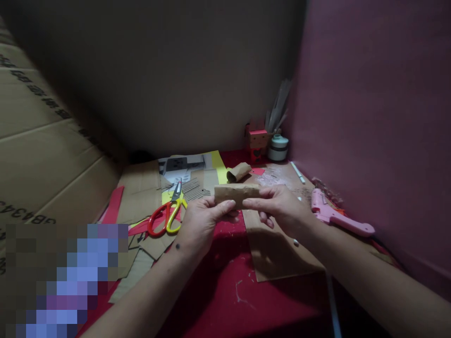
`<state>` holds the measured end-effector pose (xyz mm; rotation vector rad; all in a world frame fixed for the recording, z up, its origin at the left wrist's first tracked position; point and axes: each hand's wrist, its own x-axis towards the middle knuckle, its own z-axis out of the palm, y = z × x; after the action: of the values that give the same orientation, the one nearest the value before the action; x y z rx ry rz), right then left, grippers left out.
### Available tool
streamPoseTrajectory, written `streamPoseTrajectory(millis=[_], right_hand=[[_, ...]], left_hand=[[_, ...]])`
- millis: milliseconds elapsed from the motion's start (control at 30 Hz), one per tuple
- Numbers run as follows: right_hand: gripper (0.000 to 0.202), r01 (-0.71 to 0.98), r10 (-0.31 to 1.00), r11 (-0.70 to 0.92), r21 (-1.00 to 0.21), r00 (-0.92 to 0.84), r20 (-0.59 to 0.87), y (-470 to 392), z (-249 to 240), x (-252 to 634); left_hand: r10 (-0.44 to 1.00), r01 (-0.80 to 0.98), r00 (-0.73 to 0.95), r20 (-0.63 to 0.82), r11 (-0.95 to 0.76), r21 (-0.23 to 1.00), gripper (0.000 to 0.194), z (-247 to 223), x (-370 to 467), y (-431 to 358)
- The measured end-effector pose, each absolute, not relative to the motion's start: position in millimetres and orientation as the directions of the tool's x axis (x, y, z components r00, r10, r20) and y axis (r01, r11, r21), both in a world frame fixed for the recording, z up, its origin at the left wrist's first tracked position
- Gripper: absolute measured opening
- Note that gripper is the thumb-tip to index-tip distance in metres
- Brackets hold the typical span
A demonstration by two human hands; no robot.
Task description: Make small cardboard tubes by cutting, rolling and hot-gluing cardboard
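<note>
Curled cardboard (232, 192) is being pinched in the fingers of left hand (206, 213) and right hand (277, 204), its closure unclear. At twelve o'clock, a cardboard tube (241, 171) is lying already rolled.

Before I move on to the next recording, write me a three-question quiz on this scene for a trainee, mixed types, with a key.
1. What do the left hand and right hand hold between them?
A) the jar
B) a brown piece
C) the red figure
2. True or false: from the wearer's view, the glue gun lies to the right of the scissors.
3. Which two colours do the scissors' handles show?

Key
1. B
2. True
3. Red and yellow
</note>
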<state>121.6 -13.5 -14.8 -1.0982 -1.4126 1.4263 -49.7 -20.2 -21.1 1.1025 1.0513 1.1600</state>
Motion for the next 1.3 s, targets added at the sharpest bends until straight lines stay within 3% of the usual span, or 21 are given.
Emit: streamPoseTrajectory(millis=[200, 367, 567, 700, 800, 900, 1100, 1300], right_hand=[[0.01, 0.081, 0.984, 0.009, -0.997, -0.176, -0.005, -16, -13, 113], [0.009, 0.033, 0.994, -0.035, -0.999, -0.104, -0.039, -12, -14, 114], [0.009, -0.019, 0.99, -0.108, -0.994, -0.092, -0.106, -7, -21, 117], [0.006, -0.01, 0.991, -0.047, -0.999, -0.123, -0.045, -10, -22, 116], [0.002, -0.005, 0.987, -0.04, -0.999, -0.153, -0.039, -11, -25, 117], [0.012, 0.001, 0.975, -0.089, -0.996, -0.205, -0.087, -9, -30, 122], [0.026, -0.156, 0.969, -0.136, -0.978, -0.226, -0.098, -1, -37, 127], [0.031, -0.076, 0.94, -0.082, -0.994, -0.337, -0.052, 2, -44, 129]], left_hand=[[0.974, -0.214, 0.226, 0.002, 0.047, 0.976, 0.019, -30, -56, -18], [0.926, -0.263, 0.374, 0.048, 0.055, 0.963, 0.036, -21, -65, -19], [0.988, -0.015, 0.152, 0.007, -0.005, 1.0, 0.032, -22, -69, -16], [0.985, 0.184, 0.172, -0.002, -0.03, 0.982, 0.02, -21, -65, -18], [0.986, 0.268, 0.149, 0.078, -0.116, 0.956, 0.03, -18, -61, -20], [0.985, 0.313, 0.129, 0.114, -0.149, 0.938, 0.029, -18, -58, -22], [0.979, 0.332, 0.187, 0.075, -0.135, 0.933, 0.034, -19, -58, -22], [0.98, 0.294, 0.195, 0.03, -0.087, 0.952, 0.027, -23, -62, -19]])
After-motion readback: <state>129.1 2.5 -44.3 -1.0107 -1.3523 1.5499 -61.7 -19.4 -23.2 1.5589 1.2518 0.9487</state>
